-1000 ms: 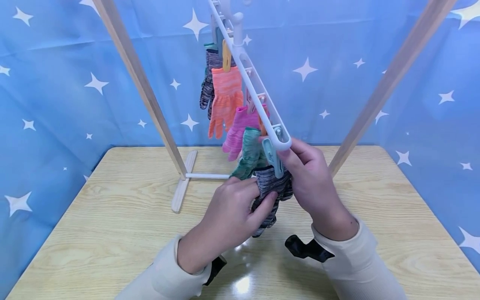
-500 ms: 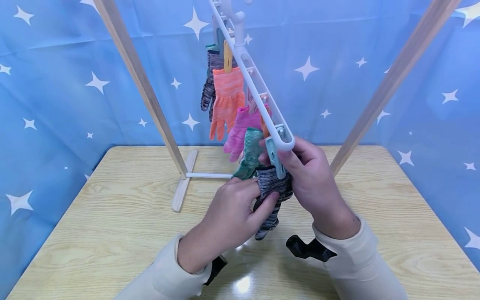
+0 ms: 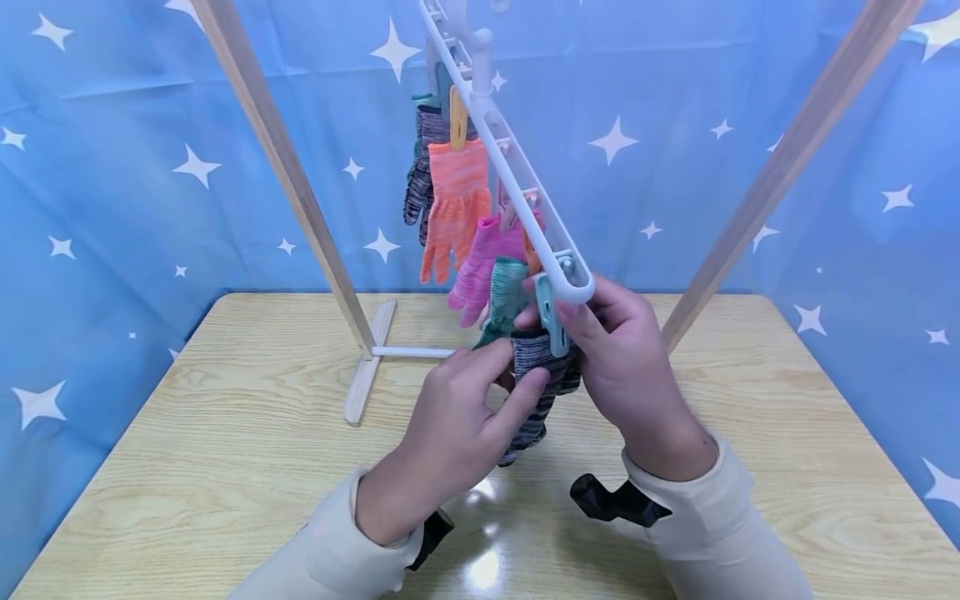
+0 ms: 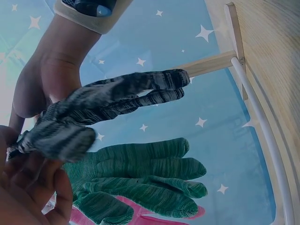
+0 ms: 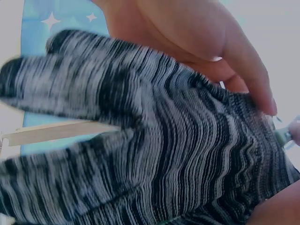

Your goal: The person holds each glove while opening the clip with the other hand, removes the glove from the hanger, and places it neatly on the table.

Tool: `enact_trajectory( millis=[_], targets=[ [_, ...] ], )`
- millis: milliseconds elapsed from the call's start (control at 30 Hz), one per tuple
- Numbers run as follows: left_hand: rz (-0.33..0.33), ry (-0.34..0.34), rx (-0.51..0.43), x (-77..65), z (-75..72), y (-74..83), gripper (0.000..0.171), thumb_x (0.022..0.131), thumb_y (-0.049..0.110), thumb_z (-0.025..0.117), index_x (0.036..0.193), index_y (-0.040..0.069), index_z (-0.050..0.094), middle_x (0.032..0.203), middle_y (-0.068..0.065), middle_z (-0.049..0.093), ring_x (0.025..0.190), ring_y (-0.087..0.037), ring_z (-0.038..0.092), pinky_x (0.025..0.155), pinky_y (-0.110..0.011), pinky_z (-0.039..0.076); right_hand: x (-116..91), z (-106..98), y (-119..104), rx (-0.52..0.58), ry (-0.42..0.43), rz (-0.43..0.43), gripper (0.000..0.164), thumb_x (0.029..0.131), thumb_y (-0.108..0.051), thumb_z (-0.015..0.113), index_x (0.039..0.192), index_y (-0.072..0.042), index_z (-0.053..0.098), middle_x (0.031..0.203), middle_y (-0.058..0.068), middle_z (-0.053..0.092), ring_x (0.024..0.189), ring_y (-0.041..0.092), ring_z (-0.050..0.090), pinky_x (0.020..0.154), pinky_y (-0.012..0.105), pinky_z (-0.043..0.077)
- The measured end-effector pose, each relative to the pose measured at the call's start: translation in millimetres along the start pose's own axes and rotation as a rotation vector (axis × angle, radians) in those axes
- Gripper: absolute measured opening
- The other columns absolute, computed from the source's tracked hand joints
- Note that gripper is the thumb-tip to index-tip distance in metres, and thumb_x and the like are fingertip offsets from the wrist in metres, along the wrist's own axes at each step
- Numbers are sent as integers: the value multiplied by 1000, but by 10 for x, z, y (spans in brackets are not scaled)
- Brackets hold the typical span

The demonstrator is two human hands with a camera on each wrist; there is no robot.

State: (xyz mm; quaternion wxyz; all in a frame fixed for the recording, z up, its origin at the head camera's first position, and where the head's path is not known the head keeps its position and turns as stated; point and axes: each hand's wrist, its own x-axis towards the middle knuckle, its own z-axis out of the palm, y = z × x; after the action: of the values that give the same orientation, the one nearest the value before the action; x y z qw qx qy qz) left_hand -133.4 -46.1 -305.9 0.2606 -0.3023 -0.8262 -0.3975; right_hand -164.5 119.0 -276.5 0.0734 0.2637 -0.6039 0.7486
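Note:
A black-and-grey striped knit glove point(image 3: 538, 354) hangs by its cuff at the near end of a white drying rack point(image 3: 517, 192). My left hand point(image 3: 461, 408) pinches the cuff's left side, thumb in front and fingers behind. A light teal clothespin point(image 3: 550, 312) on the rack's end overlaps the cuff. My right hand point(image 3: 630, 358) grips this clothespin, its thumb near the top and other fingers partly hidden behind. In the right wrist view the glove point(image 5: 187, 136) fills the middle, fingers pointing left. Right behind it, a green glove point(image 4: 136, 173) hangs in the left wrist view.
Farther along the rack hang a pink glove point(image 3: 483, 262), an orange glove point(image 3: 457, 200) under a yellow clothespin point(image 3: 458, 121), and a dark striped glove point(image 3: 423, 158). Wooden posts point(image 3: 285, 175) rise on both sides. A white crossbar point(image 3: 412, 352) runs low above the wooden table point(image 3: 225, 467).
The rack end has shifted slightly right. My left thumb has lifted slightly and moved left on the cuff, and the glove's lower end has swung a little left and up. My right hand stays at the clothespin.

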Motion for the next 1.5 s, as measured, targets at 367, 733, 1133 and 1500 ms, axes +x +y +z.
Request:
enact_trajectory(
  millis=[367,733,1133,1500],
  targets=[
    [42,37,71,-27,14,-9,23,97,19,65,76,14,56,60,7,48,56,-11,42,53,-18,32,-49,-3,-4,23,51,-18,43,99,-24,62,130,6,60,108,11,69,89,13,71,78,25,57],
    [50,31,85,-12,-3,-1,27,97,18,66,73,14,52,57,7,42,54,-10,39,52,-18,30,-43,3,-26,10,49,-28,48,102,-23,58,138,9,51,115,14,66,91,13,71,81,25,56],
    [53,30,89,5,-5,7,23,97,18,66,76,13,56,59,6,47,55,-12,42,52,-19,32,-7,-4,-39,16,51,-66,46,102,-23,57,135,9,54,119,13,64,91,14,71,84,27,56],
    [39,14,90,-2,-25,31,20,97,19,65,79,14,60,63,7,55,55,-11,43,53,-19,33,-18,18,-62,25,61,-74,49,102,-23,58,133,15,53,121,15,64,93,15,72,86,29,56]
  ],
)
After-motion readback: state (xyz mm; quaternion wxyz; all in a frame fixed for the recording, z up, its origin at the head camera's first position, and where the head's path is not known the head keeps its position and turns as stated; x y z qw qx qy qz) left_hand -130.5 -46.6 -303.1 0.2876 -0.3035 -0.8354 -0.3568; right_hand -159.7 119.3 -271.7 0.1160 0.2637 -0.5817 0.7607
